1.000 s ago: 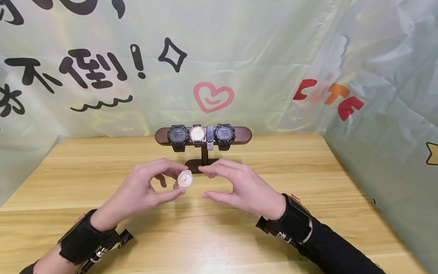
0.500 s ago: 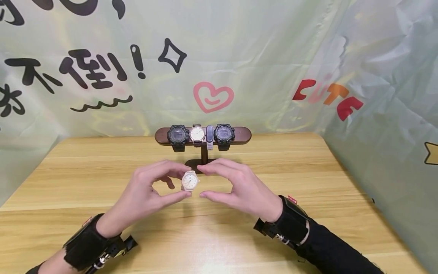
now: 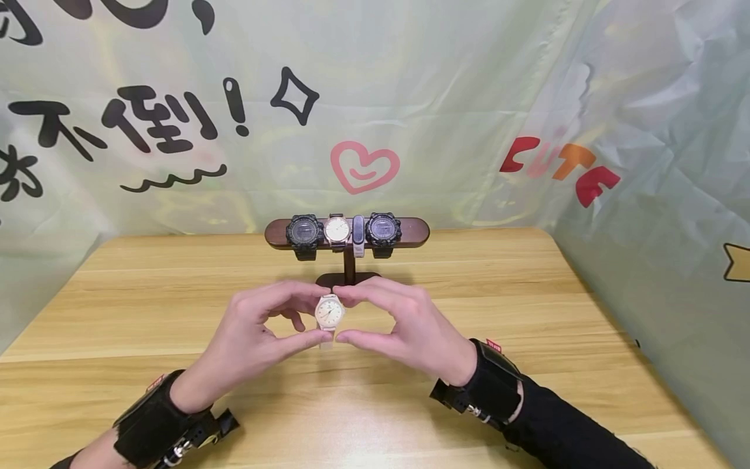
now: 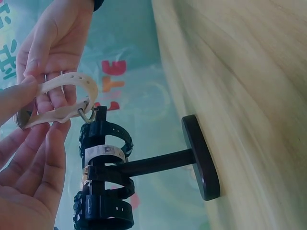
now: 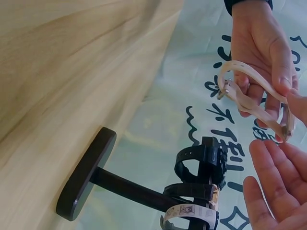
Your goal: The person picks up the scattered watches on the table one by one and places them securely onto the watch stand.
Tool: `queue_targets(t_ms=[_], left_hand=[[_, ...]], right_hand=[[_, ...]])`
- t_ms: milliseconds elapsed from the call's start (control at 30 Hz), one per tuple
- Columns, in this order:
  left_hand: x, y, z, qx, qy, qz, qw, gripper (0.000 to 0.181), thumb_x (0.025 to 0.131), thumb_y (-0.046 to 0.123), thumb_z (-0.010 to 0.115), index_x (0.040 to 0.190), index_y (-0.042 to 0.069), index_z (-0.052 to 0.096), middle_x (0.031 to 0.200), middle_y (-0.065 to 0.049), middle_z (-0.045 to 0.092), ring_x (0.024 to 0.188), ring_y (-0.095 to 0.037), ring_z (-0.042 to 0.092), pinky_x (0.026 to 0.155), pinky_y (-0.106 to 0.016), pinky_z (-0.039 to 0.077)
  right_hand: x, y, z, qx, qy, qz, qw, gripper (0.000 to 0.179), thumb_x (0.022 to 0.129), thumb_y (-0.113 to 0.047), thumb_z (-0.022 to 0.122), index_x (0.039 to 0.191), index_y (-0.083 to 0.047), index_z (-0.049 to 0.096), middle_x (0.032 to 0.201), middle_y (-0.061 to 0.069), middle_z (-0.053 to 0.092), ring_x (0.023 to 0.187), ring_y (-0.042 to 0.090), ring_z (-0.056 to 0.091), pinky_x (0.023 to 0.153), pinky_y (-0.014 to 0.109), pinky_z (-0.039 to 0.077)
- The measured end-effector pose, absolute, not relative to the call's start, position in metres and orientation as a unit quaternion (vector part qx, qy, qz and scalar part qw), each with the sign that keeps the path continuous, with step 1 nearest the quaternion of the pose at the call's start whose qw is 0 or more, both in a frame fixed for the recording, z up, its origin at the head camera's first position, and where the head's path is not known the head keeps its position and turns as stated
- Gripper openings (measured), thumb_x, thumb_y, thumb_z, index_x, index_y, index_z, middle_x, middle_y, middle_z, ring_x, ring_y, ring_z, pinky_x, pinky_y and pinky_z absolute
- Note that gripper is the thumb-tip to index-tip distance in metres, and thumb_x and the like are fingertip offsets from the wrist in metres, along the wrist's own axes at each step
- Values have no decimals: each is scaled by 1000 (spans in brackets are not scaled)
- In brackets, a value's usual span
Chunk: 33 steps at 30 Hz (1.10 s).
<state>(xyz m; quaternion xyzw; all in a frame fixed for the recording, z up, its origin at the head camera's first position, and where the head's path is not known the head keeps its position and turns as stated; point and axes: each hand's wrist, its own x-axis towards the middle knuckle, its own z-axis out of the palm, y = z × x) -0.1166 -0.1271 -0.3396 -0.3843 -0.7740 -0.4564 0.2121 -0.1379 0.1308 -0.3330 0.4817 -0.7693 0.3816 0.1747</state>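
Note:
A wristwatch (image 3: 330, 313) with a pale strap and white dial is held up over the table, dial toward the head camera. My left hand (image 3: 258, 322) pinches it between thumb and index finger at the dial's upper and lower ends. From the other side, my right hand (image 3: 404, 319) has its thumb and index fingertips at the same two ends, close against the left fingertips. In the left wrist view the strap (image 4: 91, 88) hangs as a buckled loop behind the dial. The right wrist view shows the right thumb (image 5: 298, 106) over the strap's edge.
Behind the hands stands a dark wooden watch stand (image 3: 416, 232). On its bar sit two black digital watches (image 3: 304, 231), a gold-rimmed watch (image 3: 336, 229) and a fitness band (image 3: 359, 234). Printed cloth (image 3: 445, 117) rises behind the wooden table (image 3: 176, 260).
My left hand has brought the wristwatch to the right and turned its dial forward. My right hand has come left, closing the gap, and its fingertips now meet the watch.

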Motion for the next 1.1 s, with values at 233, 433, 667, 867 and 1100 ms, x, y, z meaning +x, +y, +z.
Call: queue_targets(t_ms=[233,433,667,867,1100], left_hand=[[-115,-126,-340,-379,-774,-462,210,56,71,-3,96,122,6,76,106,-8,82,76,-8,73,67,-18,62],[-114,-126,-341,-374,-780,-461,199,52,73,-1,95,121,6,76,107,-6,83,81,-6,75,69,-20,63],[-114,-125,-341,-371,-783,-460,194,49,74,-1,95,120,8,78,110,-6,82,83,-5,75,71,-20,64],[-113,-125,-340,-379,-776,-464,199,51,74,-1,95,121,8,78,111,-7,83,84,-8,77,74,-21,64],[-112,-124,-340,-377,-783,-441,224,57,73,2,97,126,9,78,109,-5,84,87,-12,79,84,-20,64]], right_hand=[[-137,130,-333,472,-773,388,171,54,85,-19,93,135,-10,73,116,1,78,109,10,73,86,19,61],[-137,129,-334,468,-775,388,171,53,86,-19,93,134,-11,73,114,0,78,108,9,73,82,18,59],[-138,130,-337,475,-766,398,173,51,85,-17,93,132,-10,75,113,0,79,104,10,74,79,18,59],[-138,130,-337,472,-766,404,166,49,86,-16,92,131,-12,75,113,-1,79,105,9,74,82,19,60],[-137,130,-335,475,-761,411,163,47,87,-17,91,131,-12,74,115,-2,79,107,8,74,86,19,61]])
